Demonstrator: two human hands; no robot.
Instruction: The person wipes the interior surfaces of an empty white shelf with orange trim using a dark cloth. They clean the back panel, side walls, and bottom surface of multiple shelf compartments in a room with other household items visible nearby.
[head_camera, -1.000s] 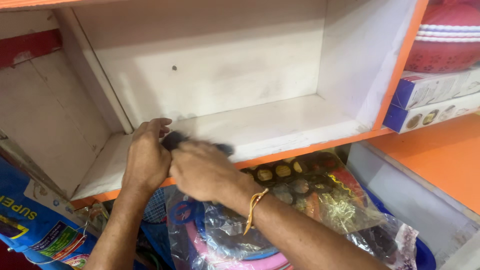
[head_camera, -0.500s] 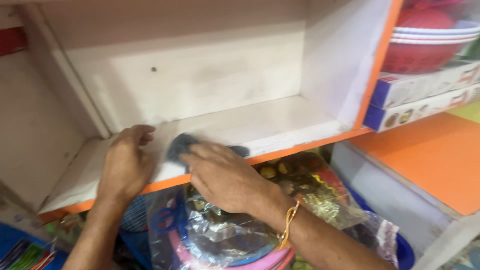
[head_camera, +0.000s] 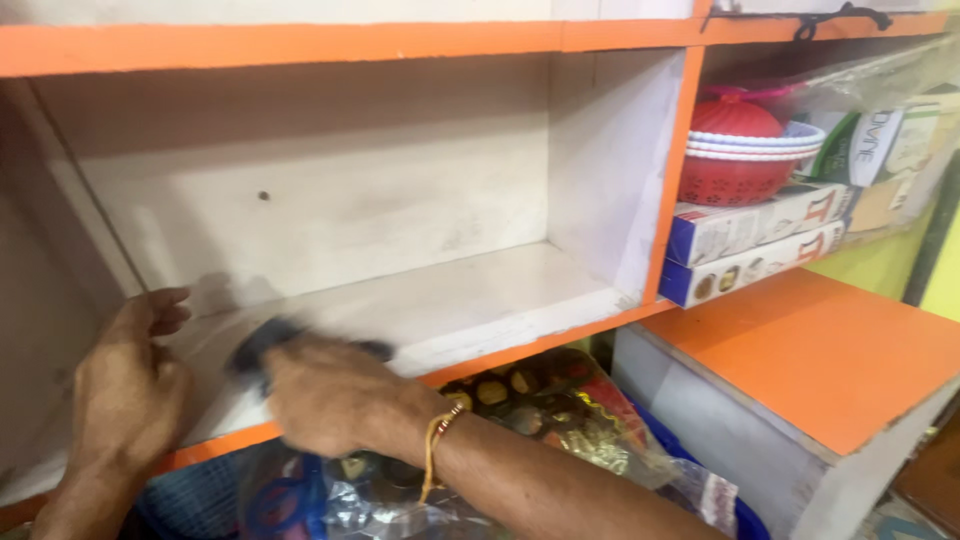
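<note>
Cloth (head_camera: 262, 340), dark and blurred, is bunched under the right hand (head_camera: 325, 395) on the white shelf (head_camera: 480, 295), near the front-left part of the board, just behind the orange edge (head_camera: 540, 345). Right hand is closed down over it w/ fingers curled and palm pressing, prob. so the whole wad stays flat against the board; exact finger grip can't be told due to blur. A yellow-orange thread band (head_camera: 435, 445) is worn on that wrist. Left hand (head_camera: 130, 385) is laid open on the shelf's left end, fingers loosely spread and thumb up by the side wall, holding nothing; it seems to be planted there as a brace for the body while the other arm works. Shelf compartment itself is bare apart from the cloth, w/ smudges on the back wall (head_camera: 330, 200). Below the shelf, plastic-wrapped goods (head_camera: 540, 400) are packed in clear bags, likely kept wrapped vs. dust. In the next compartment to the right, a red basket w/ stacked plates (head_camera: 740, 150) is set on top of two flat boxes (head_camera: 750, 240), heavier flat things underneath so the stack sits steady. An orange counter top (head_camera: 820, 350) lies lower right.
</note>
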